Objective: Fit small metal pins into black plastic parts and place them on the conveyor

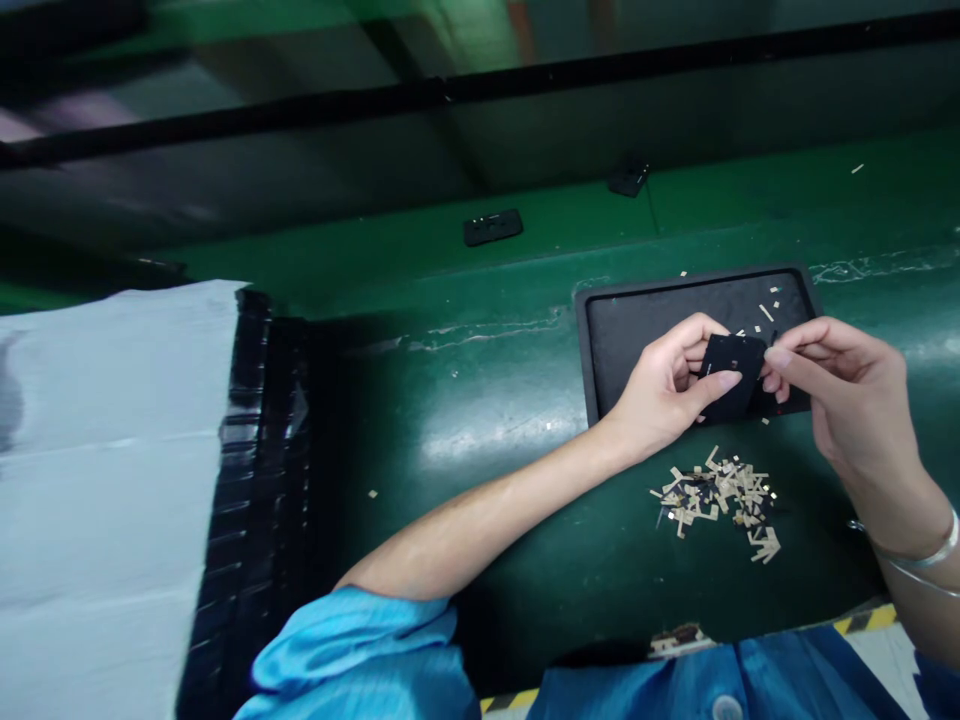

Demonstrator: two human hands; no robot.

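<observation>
Over a shallow black tray (622,293) my left hand (679,375) grips a flat black plate-like part (731,370), its thumb lying across the near face. Small marks or holes show on the part's surface. My right hand (840,375) is at the part's right edge, thumb and forefinger pinched together. A small dark sliver seems to stick up at those fingertips, too small to name. Below the tray lies a loose pile of small beige and dark scraps (720,490). A few light bits are scattered on the tray's floor.
At the left stand stacked black trays (255,450) beside a pale grey sheet (112,480). Two black parts lie at the back, one flat part (493,228) and another part (628,180). A dark bar (480,93) crosses behind the green table (465,400).
</observation>
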